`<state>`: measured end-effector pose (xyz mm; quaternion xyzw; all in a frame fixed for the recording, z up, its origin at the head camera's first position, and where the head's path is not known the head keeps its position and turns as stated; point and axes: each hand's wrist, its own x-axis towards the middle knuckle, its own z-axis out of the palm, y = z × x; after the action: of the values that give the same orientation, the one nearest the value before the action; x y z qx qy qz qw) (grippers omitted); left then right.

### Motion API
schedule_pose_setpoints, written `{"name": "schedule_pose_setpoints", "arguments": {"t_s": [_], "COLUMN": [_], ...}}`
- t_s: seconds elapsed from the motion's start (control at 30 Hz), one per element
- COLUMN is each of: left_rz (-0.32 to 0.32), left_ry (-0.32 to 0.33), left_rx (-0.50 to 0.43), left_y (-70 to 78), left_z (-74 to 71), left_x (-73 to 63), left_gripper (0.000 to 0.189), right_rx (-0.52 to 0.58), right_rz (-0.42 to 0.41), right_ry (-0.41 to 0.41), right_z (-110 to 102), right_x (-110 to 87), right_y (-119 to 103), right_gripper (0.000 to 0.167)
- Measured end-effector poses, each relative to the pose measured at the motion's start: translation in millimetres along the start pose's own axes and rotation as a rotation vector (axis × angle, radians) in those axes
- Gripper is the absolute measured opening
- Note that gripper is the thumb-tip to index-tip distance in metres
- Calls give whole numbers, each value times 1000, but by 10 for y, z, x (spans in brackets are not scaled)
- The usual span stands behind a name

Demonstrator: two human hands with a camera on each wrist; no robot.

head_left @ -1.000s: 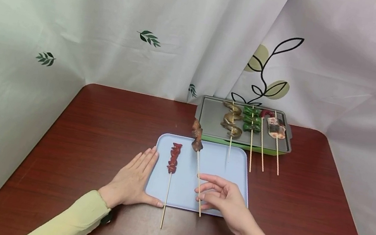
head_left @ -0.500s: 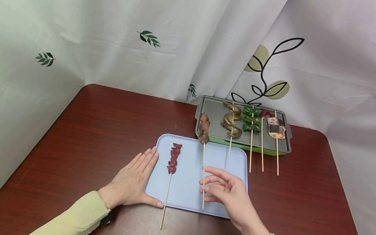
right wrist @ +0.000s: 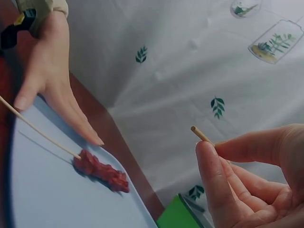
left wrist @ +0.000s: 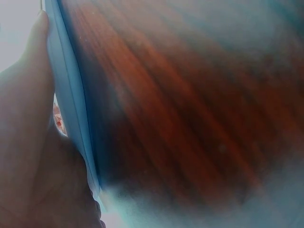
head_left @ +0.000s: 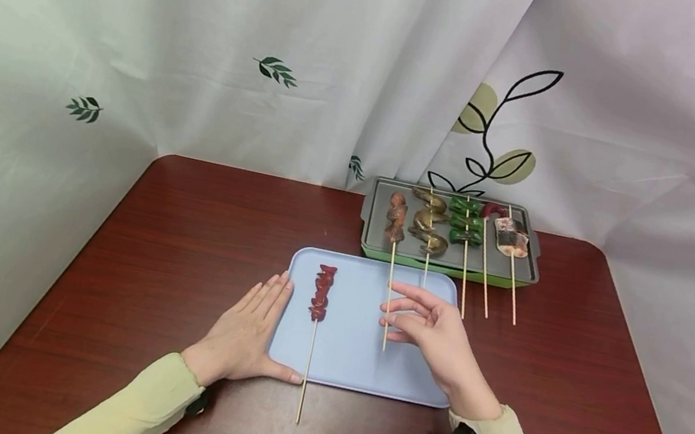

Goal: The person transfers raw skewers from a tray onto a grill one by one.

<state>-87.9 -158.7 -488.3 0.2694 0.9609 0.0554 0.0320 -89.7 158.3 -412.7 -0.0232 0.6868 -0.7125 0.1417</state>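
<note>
My right hand (head_left: 432, 329) pinches the wooden stick of a brown meat skewer (head_left: 397, 218) between thumb and fingers. The skewer's meat end lies over the left part of the grey grill pan (head_left: 378, 242), beside a shrimp skewer (head_left: 431, 220). In the right wrist view the stick's end (right wrist: 202, 133) sticks out past my thumb and fingertip. My left hand (head_left: 244, 331) lies with straight fingers along the left edge of the pale blue tray (head_left: 342, 363), thumb at its front corner. A dark red meat skewer (head_left: 321, 294) rests on the tray, its stick reaching past the front edge.
Also on the grill pan are a green pepper skewer (head_left: 467, 221), a dark red curled skewer (head_left: 494, 210) and a fish skewer (head_left: 511, 237), their sticks jutting toward me. A white curtain (head_left: 293, 130) hangs behind the brown table (head_left: 190, 236).
My right hand has moved forward and slightly right, carrying the brown meat skewer from above the tray's back edge to over the grill pan. My left hand has stayed put.
</note>
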Motion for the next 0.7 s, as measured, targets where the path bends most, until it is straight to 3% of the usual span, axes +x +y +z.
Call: {"name": "schedule_pose_setpoints", "arguments": {"t_s": [0.27, 0.5, 0.7], "left_rz": [20, 15, 15], "left_ry": [46, 12, 26], "left_rx": [-15, 14, 10], "left_y": [-7, 7, 4], "left_z": [31, -16, 5], "left_x": [-2, 2, 0], "left_gripper": [142, 141, 142], "right_rx": [-51, -83, -97], "right_rz": [-38, -16, 10], "right_ry": [13, 15, 22], "right_z": [-71, -101, -118], "right_x": [199, 415, 588], "right_y": [-85, -177, -184], "right_gripper": [49, 50, 48]}}
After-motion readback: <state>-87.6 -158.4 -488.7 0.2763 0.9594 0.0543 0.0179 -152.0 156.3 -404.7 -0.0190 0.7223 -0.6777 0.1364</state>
